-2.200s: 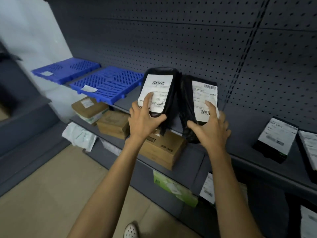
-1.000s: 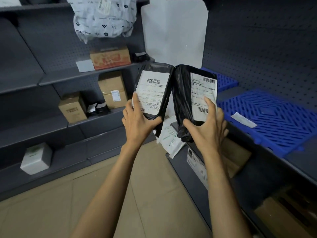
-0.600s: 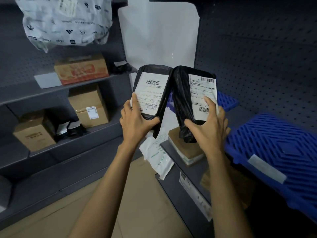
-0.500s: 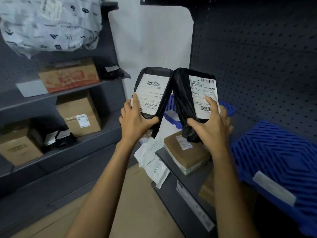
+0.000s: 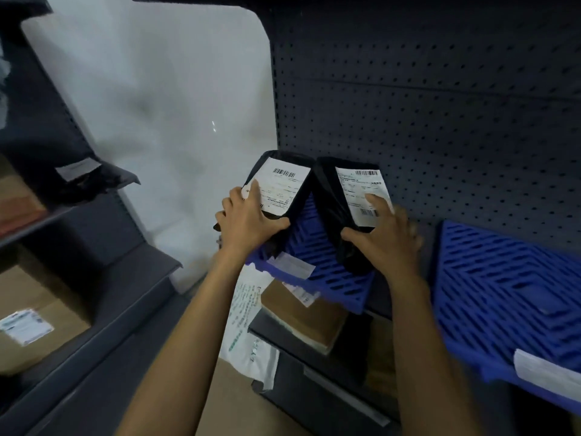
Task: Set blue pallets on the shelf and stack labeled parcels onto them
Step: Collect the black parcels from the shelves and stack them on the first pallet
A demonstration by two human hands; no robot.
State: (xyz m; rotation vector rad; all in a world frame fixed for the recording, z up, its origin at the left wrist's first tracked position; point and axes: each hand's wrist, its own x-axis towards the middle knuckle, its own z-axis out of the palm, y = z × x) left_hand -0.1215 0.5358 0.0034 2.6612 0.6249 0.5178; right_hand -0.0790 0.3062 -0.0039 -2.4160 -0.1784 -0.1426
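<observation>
Parcels in both hands: our left hand (image 5: 248,221) grips the left parcel (image 5: 284,187), our right hand (image 5: 386,242) the right parcel (image 5: 352,196), over the left blue pallet (image 5: 317,265) (stacking step, we judge); next, lower them flat.

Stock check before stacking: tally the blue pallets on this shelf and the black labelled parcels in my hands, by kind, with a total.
Blue pallets: 2, the left pallet and the right pallet.
Black labelled parcels: 2, the left parcel held by the left hand, the right parcel held by the right hand.
Total: 4
</observation>
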